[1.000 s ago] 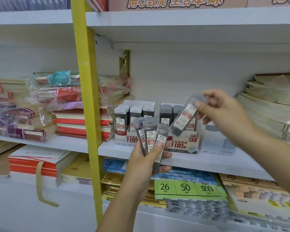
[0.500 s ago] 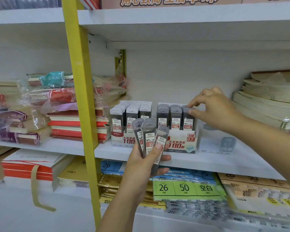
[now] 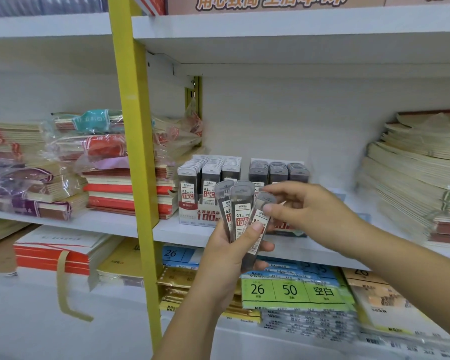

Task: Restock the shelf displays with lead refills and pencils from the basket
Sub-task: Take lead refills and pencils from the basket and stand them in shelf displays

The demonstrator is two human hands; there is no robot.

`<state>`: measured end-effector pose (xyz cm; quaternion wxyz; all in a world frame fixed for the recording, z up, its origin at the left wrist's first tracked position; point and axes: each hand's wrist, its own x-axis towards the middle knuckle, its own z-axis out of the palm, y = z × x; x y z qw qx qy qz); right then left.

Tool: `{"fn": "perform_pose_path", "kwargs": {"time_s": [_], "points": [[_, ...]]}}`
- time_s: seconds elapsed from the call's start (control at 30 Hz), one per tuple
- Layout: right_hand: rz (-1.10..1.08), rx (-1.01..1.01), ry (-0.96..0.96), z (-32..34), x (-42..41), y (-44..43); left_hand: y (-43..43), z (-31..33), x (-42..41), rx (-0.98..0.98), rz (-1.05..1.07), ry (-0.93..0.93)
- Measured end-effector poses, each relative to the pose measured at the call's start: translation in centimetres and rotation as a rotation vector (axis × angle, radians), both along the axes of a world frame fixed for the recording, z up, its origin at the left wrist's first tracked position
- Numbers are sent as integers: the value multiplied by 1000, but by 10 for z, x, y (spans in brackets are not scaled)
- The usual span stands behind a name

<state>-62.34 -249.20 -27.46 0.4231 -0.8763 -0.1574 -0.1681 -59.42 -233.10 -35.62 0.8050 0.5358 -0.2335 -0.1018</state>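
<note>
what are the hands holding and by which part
Left hand grips three lead refill cases by their lower halves; right hand pinches the top of the rightmost case.

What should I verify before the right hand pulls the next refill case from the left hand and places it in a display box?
1. The right hand pinches the rightmost case by its top: ok.
2. The left hand grips the other two cases: ok.
3. Label on the rightmost case reads 0.7: ok, though partly covered.
4. The left display box is marked 0.5, so it is not the target: ok.
5. Size mark on the right display box: cannot tell, the hands hide it.
6. Free slot in the right display box: cannot tell.
</note>
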Motion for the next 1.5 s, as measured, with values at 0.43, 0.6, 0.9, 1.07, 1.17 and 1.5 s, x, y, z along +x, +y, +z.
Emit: {"fn": "perform_pose_path", "kwargs": {"time_s": [0.43, 0.6, 0.9, 1.07, 1.17, 1.5], "points": [[-235, -155, -503, 58, 20, -53, 3, -5, 11, -2, 92, 54], [-271, -487, -523, 53, 32, -45, 3, -5, 12, 4, 104, 61], [-309, -507, -283, 44, 54, -42, 5, -5, 9, 23, 95, 64], [-469, -726, -385, 34, 59, -40, 7, -3, 8, 37, 80, 58], [-545, -848, -450, 28, 55, -39, 7, -4, 7, 58, 73, 42], [-20, 60, 20, 5, 8, 5, 5, -2, 1, 83, 21, 18]]}}
